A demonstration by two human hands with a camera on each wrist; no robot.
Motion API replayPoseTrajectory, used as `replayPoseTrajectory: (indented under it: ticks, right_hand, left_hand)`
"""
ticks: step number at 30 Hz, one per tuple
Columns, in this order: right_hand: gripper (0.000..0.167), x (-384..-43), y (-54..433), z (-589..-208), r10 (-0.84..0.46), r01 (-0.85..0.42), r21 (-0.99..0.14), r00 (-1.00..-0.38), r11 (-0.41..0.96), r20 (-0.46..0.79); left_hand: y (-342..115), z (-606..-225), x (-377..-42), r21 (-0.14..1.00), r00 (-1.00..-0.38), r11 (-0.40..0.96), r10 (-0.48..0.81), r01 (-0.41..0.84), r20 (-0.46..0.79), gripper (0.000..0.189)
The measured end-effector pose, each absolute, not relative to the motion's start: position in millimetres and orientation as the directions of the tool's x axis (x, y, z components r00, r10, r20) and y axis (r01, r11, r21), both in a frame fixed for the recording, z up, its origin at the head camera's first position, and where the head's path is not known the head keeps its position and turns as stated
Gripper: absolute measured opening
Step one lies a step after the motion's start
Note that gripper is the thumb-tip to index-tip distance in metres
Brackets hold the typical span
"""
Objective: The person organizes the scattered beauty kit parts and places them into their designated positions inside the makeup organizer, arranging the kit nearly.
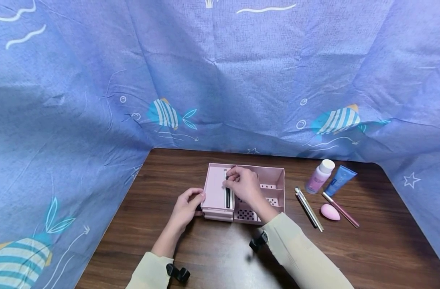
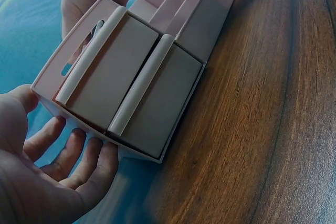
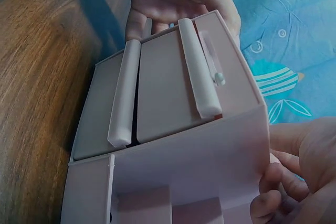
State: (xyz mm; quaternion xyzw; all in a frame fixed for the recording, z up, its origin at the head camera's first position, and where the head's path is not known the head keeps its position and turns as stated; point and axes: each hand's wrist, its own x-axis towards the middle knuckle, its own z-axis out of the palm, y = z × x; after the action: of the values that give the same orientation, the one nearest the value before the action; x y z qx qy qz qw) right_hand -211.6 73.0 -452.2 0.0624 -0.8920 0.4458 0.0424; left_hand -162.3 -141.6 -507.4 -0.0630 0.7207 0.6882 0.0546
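Note:
A pink desk organizer stands on the table, with two closed drawers at its left front and open compartments on the right. My left hand grips the organizer's left side, thumb at the top edge and bent fingers along the side wall. Over the top, my right hand has curled fingers and seems to pinch a slim black stick lying along the top's right part; the fingertips partly hide it. Beside it lies a pale stick whose rounded end shows through the front slot.
To the right lie several thin sticks, a pink egg-shaped sponge and a reddish stick. Behind them are a white-capped pink bottle and a blue tube. A blue fish-print cloth hangs behind the wooden table.

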Motion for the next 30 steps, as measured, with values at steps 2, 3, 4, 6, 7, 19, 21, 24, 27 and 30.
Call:
replayPoseTrajectory:
  ticks: [2, 3, 4, 6, 7, 19, 21, 24, 27, 30]
  right_hand:
    - [0.023, -210.8, 74.6, -451.9, -0.079, -0.15, -0.792, -0.989, 0.592, 0.128]
    - [0.023, -210.3, 75.5, -451.6, -0.084, -0.155, -0.793, -0.988, 0.59, 0.13]
    - [0.023, -209.8, 76.4, -451.3, -0.09, -0.161, -0.793, -0.987, 0.587, 0.133]
    - [0.025, -209.6, 79.0, -451.8, -0.106, -0.176, -0.794, -0.984, 0.582, 0.14]
    - [0.026, -209.5, 80.4, -452.1, -0.115, -0.183, -0.796, -0.983, 0.577, 0.143]
    - [0.031, -203.4, 92.9, -448.4, -0.165, -0.196, -0.825, -0.978, 0.531, 0.126]
    - [0.031, -202.5, 93.8, -447.3, -0.164, -0.195, -0.826, -0.978, 0.529, 0.127]
    - [0.032, -200.9, 95.7, -446.2, -0.165, -0.201, -0.826, -0.977, 0.526, 0.132]
    - [0.033, -198.8, 99.1, -445.4, -0.166, -0.203, -0.827, -0.977, 0.524, 0.135]
    - [0.033, -196.9, 104.2, -444.0, -0.171, -0.211, -0.823, -0.975, 0.527, 0.14]
  left_hand:
    - [-141.3, -507.0, -161.8, 0.985, -0.986, 0.043, -0.014, -0.164, -0.164, 0.026]
    - [-141.2, -506.8, -161.6, 0.986, -0.986, 0.042, -0.014, -0.164, -0.163, 0.026]
    - [-141.2, -506.6, -161.5, 0.986, -0.986, 0.041, -0.015, -0.164, -0.164, 0.025]
    - [-141.2, -506.3, -161.1, 0.986, -0.987, 0.039, -0.015, -0.163, -0.162, 0.025]
    - [-141.2, -506.1, -160.8, 0.986, -0.987, 0.038, -0.016, -0.163, -0.162, 0.025]
    - [-141.0, -507.1, -158.5, 0.986, -0.987, 0.043, -0.013, -0.159, -0.159, 0.028]
    - [-141.1, -507.3, -159.1, 0.986, -0.987, 0.039, -0.013, -0.161, -0.16, 0.027]
    - [-141.3, -507.3, -159.6, 0.986, -0.987, 0.038, -0.012, -0.16, -0.16, 0.027]
    - [-141.3, -508.0, -160.3, 0.986, -0.987, 0.039, -0.015, -0.162, -0.162, 0.027]
    - [-141.2, -507.6, -161.3, 0.985, -0.986, 0.043, -0.016, -0.164, -0.164, 0.027]
